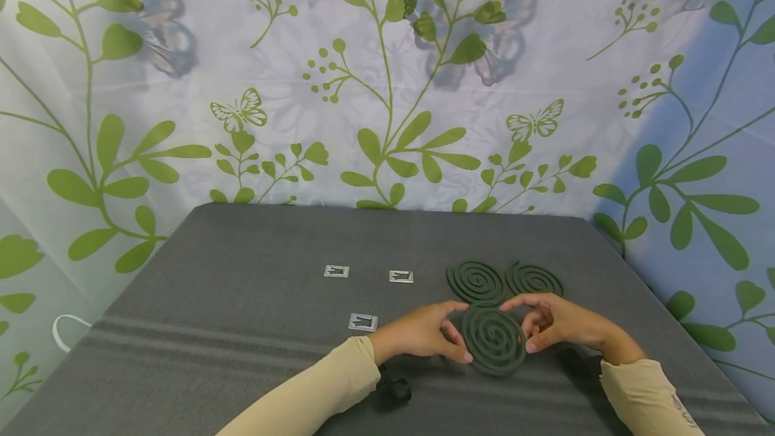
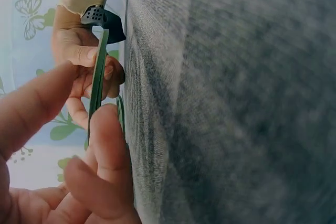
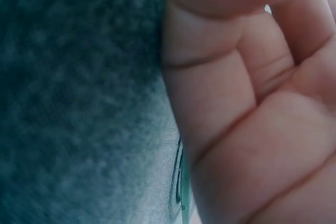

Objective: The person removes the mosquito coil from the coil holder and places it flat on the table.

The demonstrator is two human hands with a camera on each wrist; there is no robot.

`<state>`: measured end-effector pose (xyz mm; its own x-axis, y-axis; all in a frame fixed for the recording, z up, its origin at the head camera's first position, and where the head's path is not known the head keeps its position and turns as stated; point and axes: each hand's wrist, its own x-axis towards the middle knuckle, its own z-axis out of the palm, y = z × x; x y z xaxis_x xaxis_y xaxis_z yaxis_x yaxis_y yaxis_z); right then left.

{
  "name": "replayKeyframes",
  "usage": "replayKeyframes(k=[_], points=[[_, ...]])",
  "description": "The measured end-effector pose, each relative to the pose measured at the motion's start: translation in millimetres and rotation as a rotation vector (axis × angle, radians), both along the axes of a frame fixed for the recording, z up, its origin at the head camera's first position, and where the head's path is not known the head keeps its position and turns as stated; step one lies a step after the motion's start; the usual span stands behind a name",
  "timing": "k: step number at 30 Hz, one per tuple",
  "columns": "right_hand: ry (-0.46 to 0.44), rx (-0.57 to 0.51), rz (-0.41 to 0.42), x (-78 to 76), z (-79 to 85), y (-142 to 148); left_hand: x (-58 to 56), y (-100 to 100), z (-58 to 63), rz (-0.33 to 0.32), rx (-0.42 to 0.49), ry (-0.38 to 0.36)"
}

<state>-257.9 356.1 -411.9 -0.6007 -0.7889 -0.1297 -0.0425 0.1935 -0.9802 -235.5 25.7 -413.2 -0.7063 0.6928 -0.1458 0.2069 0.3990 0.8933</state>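
Between my two hands is a dark green mosquito coil [image 1: 493, 342], a flat spiral. My left hand [image 1: 432, 332] grips its left edge with thumb and fingers. On the opposite edge my right hand [image 1: 563, 321] holds it in the same way. In the left wrist view the coil [image 2: 97, 77] shows edge-on, raised off the grey surface. Just beyond it lie two more green coils, a left one [image 1: 475, 281] and a right one [image 1: 535, 280]. The right wrist view is mostly filled by my right hand [image 3: 247, 93], with a sliver of green coil [image 3: 185, 187] below.
Three small silver metal plates with cut-outs lie to the left: one at the back [image 1: 336, 271], one nearer the coils [image 1: 401, 276] and one closer to me [image 1: 363, 322]. The grey cloth-covered table [image 1: 242, 355] meets a leaf-patterned curtain [image 1: 387, 86] behind.
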Motion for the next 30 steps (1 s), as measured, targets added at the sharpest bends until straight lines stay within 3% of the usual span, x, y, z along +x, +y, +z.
replayKeyframes(k=[4, 9, 16, 30], points=[[0.016, 0.029, 0.003, -0.2, -0.2, 0.5, -0.5, -1.6, -0.4, -0.017, 0.055, -0.135], [0.041, 0.057, 0.025, -0.8, -0.4, 0.9, -1.8, -2.2, -1.4, -0.041, 0.066, -0.214], [0.065, 0.07, 0.068, -2.5, -2.4, 1.3, -4.5, 1.3, -2.2, -0.029, 0.052, -0.224], [0.055, 0.108, 0.05, -2.1, 0.2, 1.1, -5.6, 5.1, 2.5, -0.036, -0.017, -0.205]])
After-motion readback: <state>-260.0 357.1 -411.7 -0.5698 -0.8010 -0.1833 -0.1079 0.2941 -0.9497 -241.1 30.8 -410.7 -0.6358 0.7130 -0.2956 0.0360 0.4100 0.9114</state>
